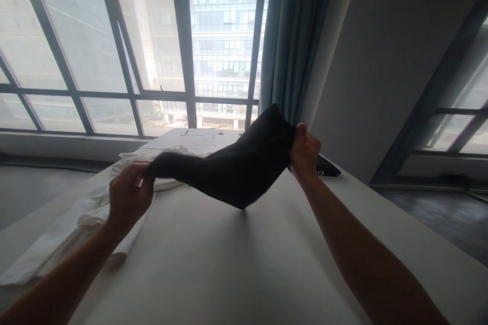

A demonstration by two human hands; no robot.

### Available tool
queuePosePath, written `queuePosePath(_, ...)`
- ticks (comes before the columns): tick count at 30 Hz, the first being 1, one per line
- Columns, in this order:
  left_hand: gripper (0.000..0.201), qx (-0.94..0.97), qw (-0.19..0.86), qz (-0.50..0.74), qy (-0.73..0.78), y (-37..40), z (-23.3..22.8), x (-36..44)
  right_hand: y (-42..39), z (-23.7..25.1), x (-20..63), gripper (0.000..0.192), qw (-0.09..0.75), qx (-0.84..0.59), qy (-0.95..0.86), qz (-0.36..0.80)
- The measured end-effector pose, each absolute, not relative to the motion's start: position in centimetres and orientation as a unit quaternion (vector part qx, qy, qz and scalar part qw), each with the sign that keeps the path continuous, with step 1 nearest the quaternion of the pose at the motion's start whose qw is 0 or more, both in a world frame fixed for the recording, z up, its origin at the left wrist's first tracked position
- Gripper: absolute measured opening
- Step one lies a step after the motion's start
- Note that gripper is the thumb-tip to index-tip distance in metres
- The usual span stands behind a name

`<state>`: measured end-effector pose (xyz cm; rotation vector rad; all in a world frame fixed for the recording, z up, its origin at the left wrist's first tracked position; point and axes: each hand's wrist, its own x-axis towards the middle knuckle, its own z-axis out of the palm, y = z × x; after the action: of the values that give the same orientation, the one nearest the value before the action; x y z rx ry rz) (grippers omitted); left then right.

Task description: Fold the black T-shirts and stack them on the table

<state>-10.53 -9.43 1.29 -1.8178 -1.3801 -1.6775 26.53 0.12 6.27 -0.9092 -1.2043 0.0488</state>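
Note:
A piece of black cloth point(232, 175), perhaps a garment, is stretched between my two hands above the white table. It is narrow at the left and wider at the right, and its lower corner hangs close to the tabletop. My left hand point(131, 190) pinches the narrow end. At the opposite end, my right hand point(306, 151) is closed in a fist around the wider edge. The cloth is dark and slightly blurred, so its exact kind cannot be made out.
White clothes point(95, 213) lie rumpled along the left side of the white table point(213, 274). White sheets point(183, 138) rest at its far end. A black item with white marks point(328, 166) lies behind my right hand. Beyond are windows and a blue-grey curtain point(293, 35).

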Motion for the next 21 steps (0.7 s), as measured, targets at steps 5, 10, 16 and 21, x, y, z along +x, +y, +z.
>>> queuePosePath(5, 0.022, -0.599, 0.110, -0.612, -0.504, -9.3, 1.3, -10.9, 2.5, 4.4, 29.3, 0.054, 0.658, -0.519, -0.546, 0.000)
queuePosePath(10, 0.022, -0.831, -0.074, -0.391, -0.389, -10.8, 0.6, -7.7, 3.8, 2.5, 30.2, 0.049, 0.434, -0.627, -0.647, 0.003)
queuePosePath(16, 0.016, -0.932, -0.206, -0.132, -0.268, -12.5, -0.3, -4.5, 3.0, 1.2, 27.5, 0.047, 0.157, -0.478, -0.845, 0.180)
queuePosePath(21, 0.030, -0.922, -0.265, -0.095, -0.268, -12.1, -1.0, -4.9, 3.0, -1.9, 24.4, 0.058, 0.110, -0.464, -0.876, 0.071)
